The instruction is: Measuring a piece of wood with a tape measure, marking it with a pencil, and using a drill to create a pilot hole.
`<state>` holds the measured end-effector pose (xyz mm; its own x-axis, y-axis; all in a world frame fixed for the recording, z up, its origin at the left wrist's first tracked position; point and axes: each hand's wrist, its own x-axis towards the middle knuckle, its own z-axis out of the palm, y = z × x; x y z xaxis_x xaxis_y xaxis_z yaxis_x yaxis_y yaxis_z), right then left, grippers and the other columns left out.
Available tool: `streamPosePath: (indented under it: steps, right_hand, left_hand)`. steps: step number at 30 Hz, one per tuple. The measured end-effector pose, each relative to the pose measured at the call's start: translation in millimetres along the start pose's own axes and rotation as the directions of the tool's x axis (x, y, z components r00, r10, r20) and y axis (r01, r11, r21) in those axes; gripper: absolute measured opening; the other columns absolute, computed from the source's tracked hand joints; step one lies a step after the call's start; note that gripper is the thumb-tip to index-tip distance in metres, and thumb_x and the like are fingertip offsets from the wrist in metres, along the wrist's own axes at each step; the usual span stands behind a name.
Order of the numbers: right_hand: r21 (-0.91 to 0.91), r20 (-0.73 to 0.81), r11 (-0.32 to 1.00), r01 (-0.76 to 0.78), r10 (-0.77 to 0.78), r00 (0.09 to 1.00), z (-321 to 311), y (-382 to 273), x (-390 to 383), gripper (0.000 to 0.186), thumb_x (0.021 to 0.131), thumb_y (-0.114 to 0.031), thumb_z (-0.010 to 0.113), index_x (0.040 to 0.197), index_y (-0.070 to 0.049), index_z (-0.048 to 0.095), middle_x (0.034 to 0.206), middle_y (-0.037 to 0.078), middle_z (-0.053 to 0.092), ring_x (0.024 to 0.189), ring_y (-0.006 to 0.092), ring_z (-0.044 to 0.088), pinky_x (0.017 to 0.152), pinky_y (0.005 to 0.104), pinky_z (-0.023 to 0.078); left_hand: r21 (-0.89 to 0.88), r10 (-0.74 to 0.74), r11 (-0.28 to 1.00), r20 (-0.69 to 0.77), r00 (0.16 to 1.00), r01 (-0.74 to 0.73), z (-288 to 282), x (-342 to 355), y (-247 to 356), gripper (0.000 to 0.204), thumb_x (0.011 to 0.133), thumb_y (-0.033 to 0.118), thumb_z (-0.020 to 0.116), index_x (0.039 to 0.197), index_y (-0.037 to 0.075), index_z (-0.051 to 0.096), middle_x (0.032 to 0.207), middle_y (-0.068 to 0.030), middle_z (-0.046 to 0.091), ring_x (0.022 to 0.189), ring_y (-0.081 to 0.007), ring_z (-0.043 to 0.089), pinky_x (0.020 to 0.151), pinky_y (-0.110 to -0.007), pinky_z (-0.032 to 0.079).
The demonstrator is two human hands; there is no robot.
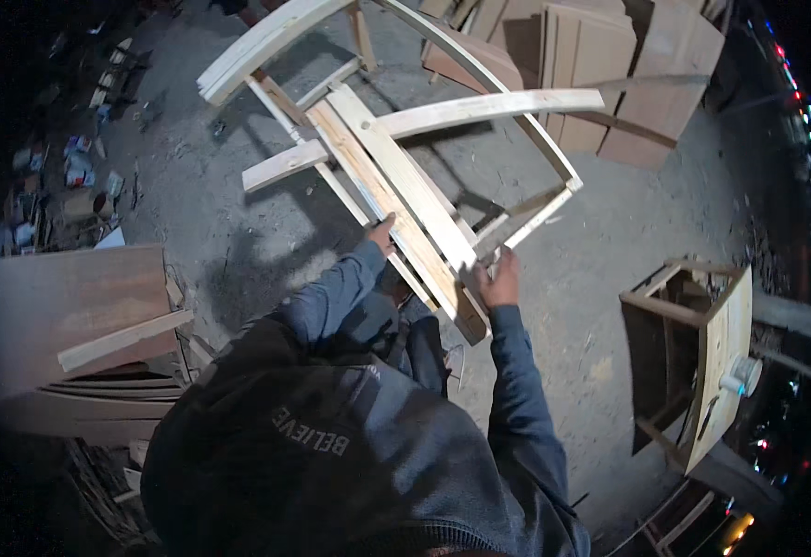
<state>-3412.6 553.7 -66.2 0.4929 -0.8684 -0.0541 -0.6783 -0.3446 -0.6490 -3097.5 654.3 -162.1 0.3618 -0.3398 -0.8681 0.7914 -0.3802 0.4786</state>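
Observation:
A curved wooden frame (545, 148) stands on the ground in front of me. Two long wooden boards lie side by side across it: a streaked yellowish board (354, 162) nearer my left and a paler board (415, 190) beside it. A pale crosspiece (489, 109) reaches out over the frame to the right, and a short piece (285, 165) sticks out on the left. My left hand (382, 235) grips the near edge of the streaked board. With its fingers bent around the paler board's near end, my right hand (500, 278) holds it; some fingertips are hidden.
A small wooden table (716, 381) with a roll of tape (746, 375) on it stands at the right. Brown panels (591, 74) are stacked at the far right. To the left, a brown sheet (71, 297) carries a loose wooden strip (127, 340), and scraps litter the ground.

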Motion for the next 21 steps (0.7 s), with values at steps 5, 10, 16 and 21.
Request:
streamPosePath:
  steps: [5, 10, 16, 21]
  right_hand:
    - [-0.123, 0.573, 0.986, -0.109, 0.16, 0.804, 26, -22, 79, 0.088, 0.086, -0.061, 0.069, 0.14, 0.004, 0.047, 0.133, 0.036, 0.056, 0.123, 0.0488, 0.057, 0.103, 0.0501, 0.048]
    - [-0.031, 0.16, 0.994, 0.1, -0.094, 0.983, 41, -72, 36, 0.057, 0.093, -0.036, 0.069, 0.131, 0.003, 0.056, 0.122, 0.03, 0.058, 0.115, 0.0462, 0.058, 0.094, 0.0506, 0.051]
    - [-0.327, 0.175, 0.938, 0.117, -0.062, 0.983, 62, -98, 25, 0.103, 0.08, -0.048, 0.079, 0.158, -0.006, 0.027, 0.139, 0.026, 0.051, 0.123, 0.0455, 0.054, 0.1, 0.0558, 0.045]
    - [-0.527, 0.132, 0.846, -0.081, 0.176, 0.976, 80, -120, 43, 0.099, 0.075, -0.047, 0.083, 0.15, -0.001, 0.037, 0.129, 0.025, 0.058, 0.118, 0.0438, 0.058, 0.097, 0.0527, 0.049]
  left_hand:
    - [0.297, 0.265, 0.93, -0.123, 0.956, -0.219, 66, -66, 4, 0.066, 0.077, 0.043, 0.09, 0.112, -0.003, 0.057, 0.101, -0.0158, 0.063, 0.081, -0.0283, 0.064, 0.069, -0.049, 0.058]
    - [0.063, 0.421, 0.907, -0.064, 0.905, -0.417, 54, -62, -12, 0.035, 0.09, 0.03, 0.079, 0.09, -0.001, 0.063, 0.084, -0.0086, 0.067, 0.069, -0.0244, 0.065, 0.063, -0.04, 0.053]
    - [0.327, 0.316, 0.849, 0.316, 0.894, -0.415, 2, -103, 10, 0.045, 0.096, 0.044, 0.07, 0.119, 0.006, 0.062, 0.107, -0.006, 0.067, 0.099, -0.0192, 0.065, 0.075, -0.035, 0.055]
    - [0.279, 0.292, 0.621, 0.784, 0.547, -0.732, -60, -291, 157, 0.023, 0.102, 0.016, 0.058, 0.12, 0.002, 0.066, 0.119, -0.0131, 0.068, 0.116, -0.0225, 0.066, 0.094, -0.034, 0.052]
